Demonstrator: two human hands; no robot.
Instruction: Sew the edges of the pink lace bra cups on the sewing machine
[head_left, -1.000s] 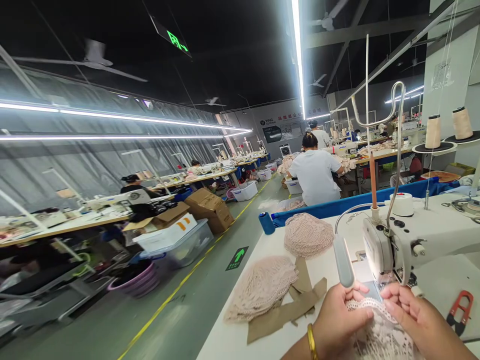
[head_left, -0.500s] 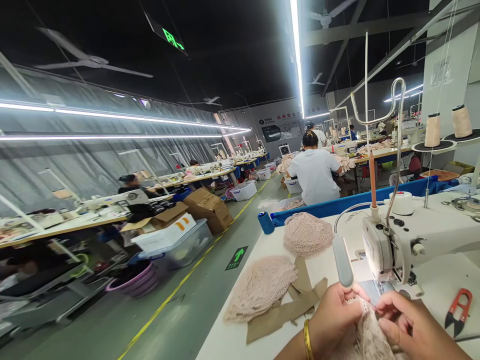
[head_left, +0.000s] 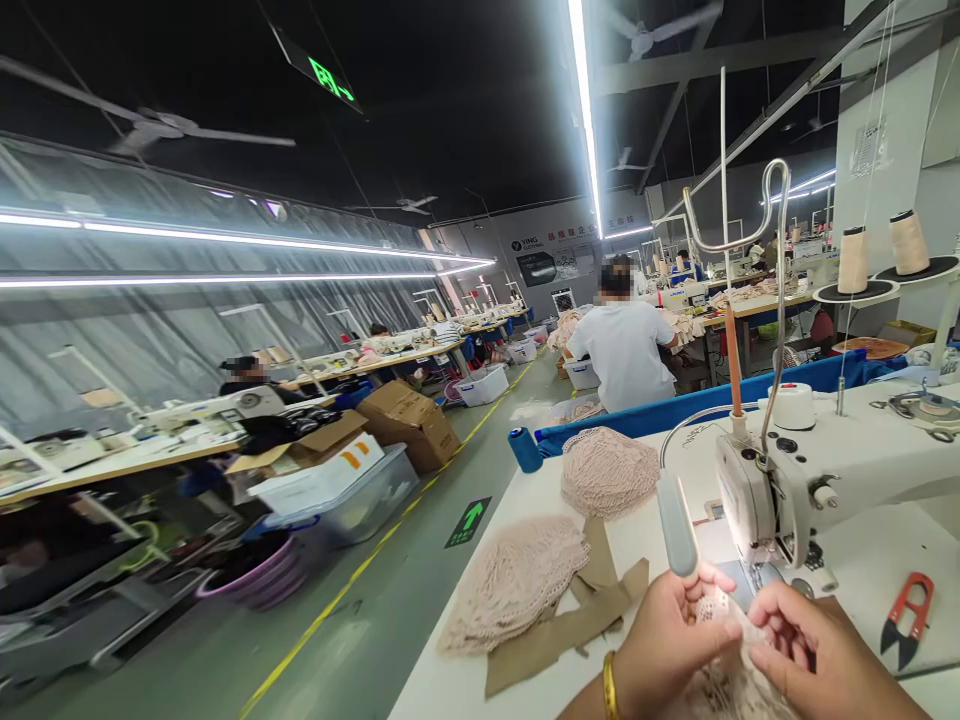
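Pale beige lace fabric (head_left: 739,668) hangs between my two hands, just in front of the sewing machine's needle area. My left hand (head_left: 679,625), with a gold bangle at the wrist, pinches the lace's upper edge on the left. Close beside it, my right hand (head_left: 806,640) has its fingers curled on the same lace from the right. The white sewing machine (head_left: 757,490) stands directly beyond my fingers, its lamp (head_left: 677,525) lit above my left hand. Lower parts of the lace run out of the frame.
Two lace stacks (head_left: 517,580) (head_left: 609,472) lie on the white table, with olive-brown fabric strips (head_left: 562,640) near them. Red-handled thread snips (head_left: 907,620) rest at right. A blue thread cone (head_left: 525,450) stands at the table edge. A person in white (head_left: 626,350) sits ahead.
The lace's top edge has been turned and raised slightly between my fingers, showing more of its holes. The whole view has shifted a little as my head moved.
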